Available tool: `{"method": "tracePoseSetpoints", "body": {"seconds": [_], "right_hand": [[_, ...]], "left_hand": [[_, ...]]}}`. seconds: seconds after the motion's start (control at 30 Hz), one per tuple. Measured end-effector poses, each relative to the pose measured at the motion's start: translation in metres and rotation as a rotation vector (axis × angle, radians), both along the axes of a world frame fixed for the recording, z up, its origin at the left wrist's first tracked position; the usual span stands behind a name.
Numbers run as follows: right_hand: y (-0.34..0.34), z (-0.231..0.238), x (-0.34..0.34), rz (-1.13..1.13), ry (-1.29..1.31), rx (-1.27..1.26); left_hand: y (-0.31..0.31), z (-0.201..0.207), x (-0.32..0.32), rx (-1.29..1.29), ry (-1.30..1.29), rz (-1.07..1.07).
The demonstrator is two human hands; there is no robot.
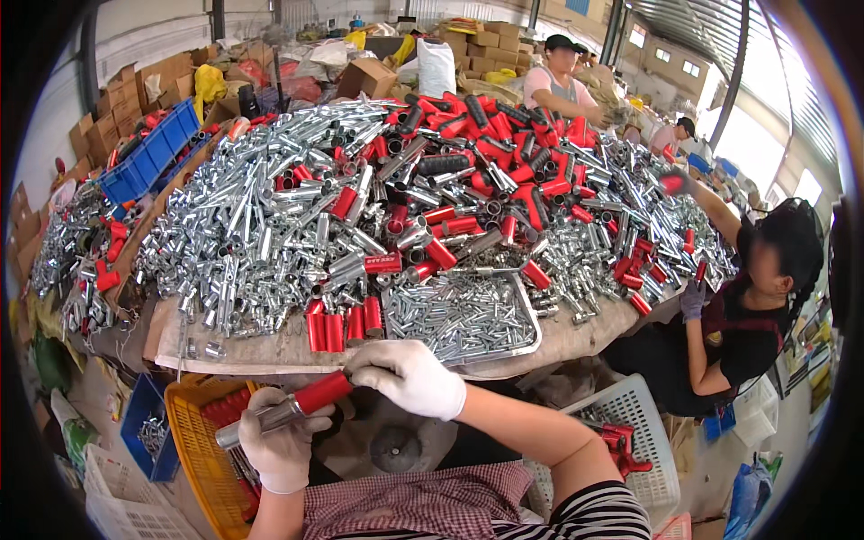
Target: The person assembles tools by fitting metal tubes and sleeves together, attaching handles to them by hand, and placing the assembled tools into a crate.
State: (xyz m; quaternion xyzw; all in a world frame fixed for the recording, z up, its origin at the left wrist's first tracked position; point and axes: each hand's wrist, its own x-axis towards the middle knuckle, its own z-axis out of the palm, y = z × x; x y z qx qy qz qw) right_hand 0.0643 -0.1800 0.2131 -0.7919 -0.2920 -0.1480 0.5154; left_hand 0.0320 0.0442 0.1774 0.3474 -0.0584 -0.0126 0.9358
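My left hand [277, 443], in a white glove, is wrapped round a shiny metal tube with a red sleeve [322, 392]. The tube slants up to the right, its bare metal end at the lower left. At the upper right end of the red sleeve is my right hand [409, 378], also gloved in white, with its fingers closed together. Whatever those fingers pinch is hidden. Just beyond my hands, several red sleeved tubes [335, 331] stand along the table's near edge. Beside them lies a clear tray [531, 317] full of small metal pins [454, 315].
A large heap of metal tubes [261, 207] and red-and-black handles [495, 148] covers the table [576, 337]. Below sit a yellow crate [184, 432] at left and a white basket [643, 405] at right. One co-worker [751, 306] sits at right; others work beyond the heap.
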Motion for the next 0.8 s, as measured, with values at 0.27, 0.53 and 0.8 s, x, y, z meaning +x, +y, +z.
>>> {"method": "tracePoseSetpoints", "body": {"seconds": [0.27, 0.53, 0.8], "right_hand": [[0.009, -0.005, 0.005, -0.16, 0.083, 0.04], [-0.009, 0.009, 0.054, 0.23, 0.344, -0.104], [-0.17, 0.065, 0.266, -1.051, 0.04, -0.874]], "left_hand": [[-0.003, -0.007, 0.014, -0.194, 0.165, -0.05], [-0.012, -0.036, 0.038, -0.351, 0.209, -0.153], [0.001, -0.031, 0.039, -0.42, 0.294, -0.13]]}}
